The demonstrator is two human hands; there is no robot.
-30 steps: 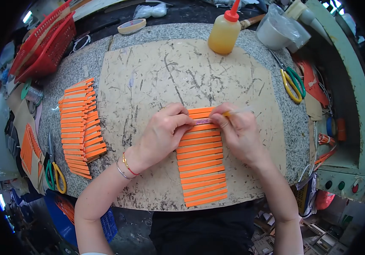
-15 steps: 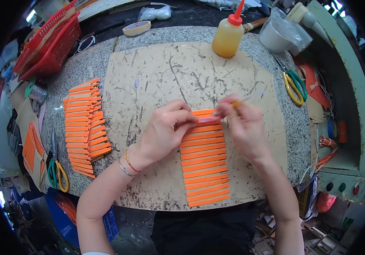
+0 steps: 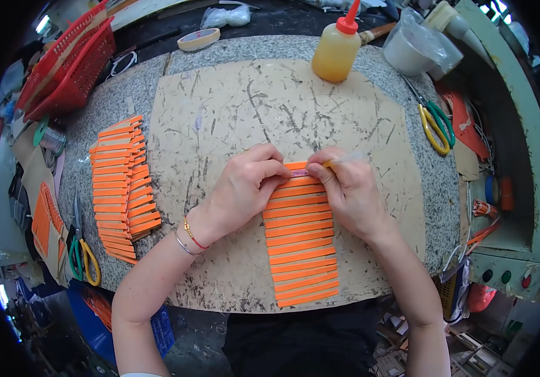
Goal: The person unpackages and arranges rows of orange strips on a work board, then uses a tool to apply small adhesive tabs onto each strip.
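Observation:
A column of orange strips (image 3: 301,240) lies side by side on the marked tan sheet in front of me. Near its top, my left hand (image 3: 241,181) pinches the left end of one orange strip (image 3: 299,174) that shows a pinkish, shiny face. The right end of that strip is between the thumb and fingers of my right hand (image 3: 349,188). Tucked in the right hand is a slim tool with a yellow part and a pale, translucent end (image 3: 351,158); its kind is unclear. Off to the left, more orange strips (image 3: 111,188) lie in an overlapping pile.
A glue-style squeeze bottle (image 3: 335,53) with a red nozzle stands at the back. Yellow-and-green scissors (image 3: 434,129) lie right, another pair (image 3: 84,257) left. A tape roll (image 3: 198,39) and red basket (image 3: 75,72) sit at the far left; a green metal machine (image 3: 512,248) borders the right.
My right hand has come in and closed on the strip's right end, the slim tool now folded back over the hand. My left hand keeps its pinch and has barely moved.

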